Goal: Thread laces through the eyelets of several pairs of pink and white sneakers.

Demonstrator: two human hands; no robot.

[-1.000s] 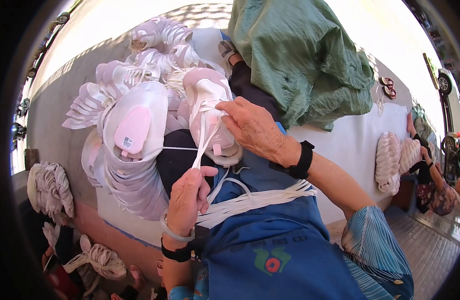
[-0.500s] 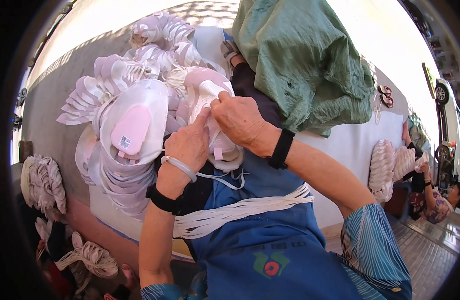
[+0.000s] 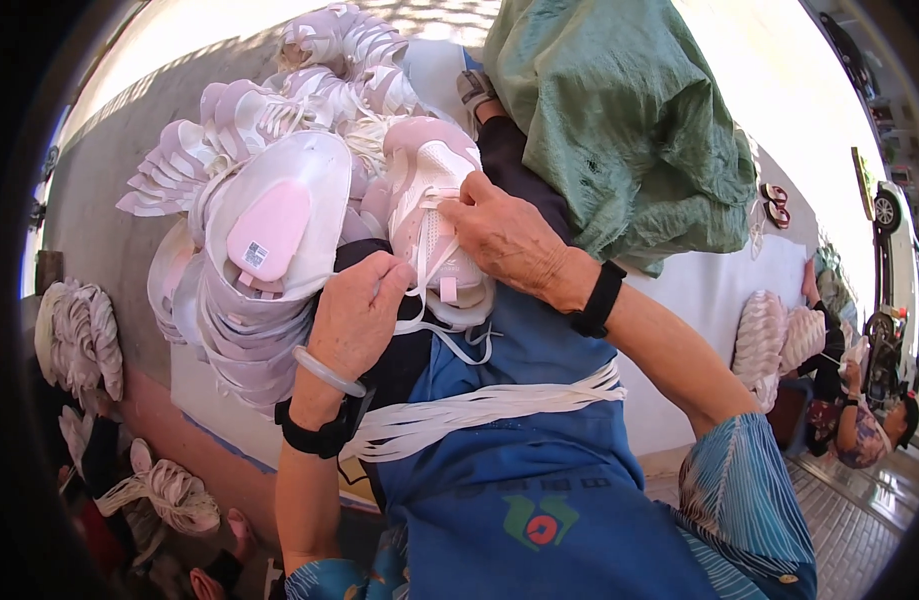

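On my lap rests a pink and white shoe upper [image 3: 434, 150], its toe pointing away from me. White shoelace [image 3: 419, 318] runs through its eyelets, with loose ends trailing near the heel. My right hand [image 3: 509, 238] bends over the upper's right side, its thumb and forefinger pinched on the lace at the eyelets. At the left edge of the heel opening, my left hand [image 3: 354, 310] pinches a lace strand between thumb and forefinger. The fingertips partly hide the strands they hold. A bundle of white laces [image 3: 489, 408] lies across my blue apron [image 3: 519, 475].
To my left rises a stack of nested shoe uppers [image 3: 254, 340], with more piled uppers [image 3: 344, 45] behind. A green sack [image 3: 619, 130] stands at the far right. Other uppers [image 3: 759, 345] lie near a seated person [image 3: 864, 425]. Sandals [image 3: 776, 205] sit on the ground.
My left hand has drawn back from the middle of the upper toward me, pulling a lace strand. My right hand has shifted slightly right, and more lacing shows between the hands.
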